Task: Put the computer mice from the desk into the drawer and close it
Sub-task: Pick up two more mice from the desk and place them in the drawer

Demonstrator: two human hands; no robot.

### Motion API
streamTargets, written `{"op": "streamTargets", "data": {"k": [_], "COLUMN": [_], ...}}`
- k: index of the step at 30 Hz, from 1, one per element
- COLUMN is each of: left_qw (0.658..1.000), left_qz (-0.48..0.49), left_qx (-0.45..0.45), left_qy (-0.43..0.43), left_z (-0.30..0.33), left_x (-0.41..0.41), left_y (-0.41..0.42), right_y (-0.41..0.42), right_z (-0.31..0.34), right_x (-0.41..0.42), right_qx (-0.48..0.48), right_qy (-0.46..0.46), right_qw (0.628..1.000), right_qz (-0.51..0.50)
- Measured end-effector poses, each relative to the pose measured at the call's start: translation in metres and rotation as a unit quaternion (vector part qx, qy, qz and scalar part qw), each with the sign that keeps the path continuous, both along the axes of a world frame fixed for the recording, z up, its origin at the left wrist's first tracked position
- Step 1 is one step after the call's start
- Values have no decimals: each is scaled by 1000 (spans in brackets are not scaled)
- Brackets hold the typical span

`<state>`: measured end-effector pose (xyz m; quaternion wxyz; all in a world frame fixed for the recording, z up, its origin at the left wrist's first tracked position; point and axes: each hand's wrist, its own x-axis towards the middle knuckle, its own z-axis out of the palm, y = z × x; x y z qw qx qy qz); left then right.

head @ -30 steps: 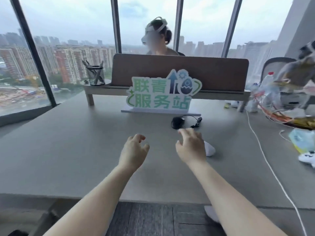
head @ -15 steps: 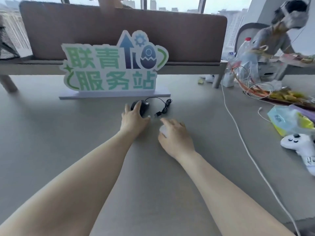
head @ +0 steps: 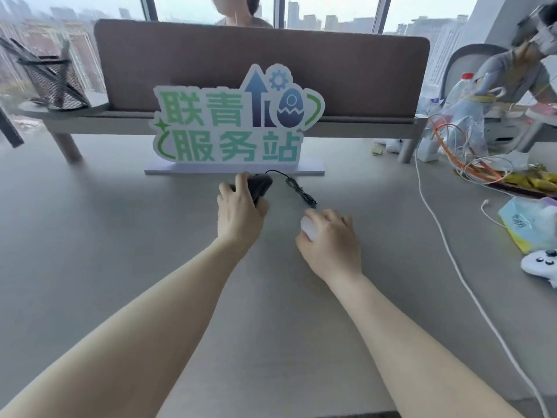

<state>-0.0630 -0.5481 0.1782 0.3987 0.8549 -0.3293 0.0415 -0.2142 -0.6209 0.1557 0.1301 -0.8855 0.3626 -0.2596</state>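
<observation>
You're at the start: your left hand [head: 238, 211] is curled around the black mouse [head: 259, 185] and your right hand [head: 330, 236] around the white mouse [head: 310, 227], both low over the worktop [head: 90, 236]. No drawer shows. Mind the black cord [head: 297, 188] by the sign [head: 238, 122]

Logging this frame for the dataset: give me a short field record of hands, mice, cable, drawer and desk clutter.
left hand: closed over black mouse
right hand: closed over white mouse
black mouse cable: bundled on desk between the hands
sign: upright, just behind black mouse
drawer: not in view
right-side clutter: white game controller, long white cable
</observation>
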Motion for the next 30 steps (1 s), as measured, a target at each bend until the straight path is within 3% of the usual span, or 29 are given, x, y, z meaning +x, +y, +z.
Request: {"op": "streamTargets", "data": {"k": [9, 15, 22, 30], "left_qw": [986, 960, 917, 875], "left_qz": [64, 177, 320, 455], "left_qx": [-145, -198, -204, -164], "left_qy": [-54, -90, -120, -32], "left_z": [72, 99, 82, -5], "left_x": [-16, -32, -57, -71], "left_y": [168, 319, 495, 614], "right_y": [129, 267, 431, 550], "right_z": [67, 93, 81, 16], "right_x": [23, 46, 73, 90], "right_qx": [25, 76, 125, 189], "right_qy": [-126, -196, -186, -79], "right_qw": [985, 946, 891, 853], "right_qz": [115, 246, 394, 481]}}
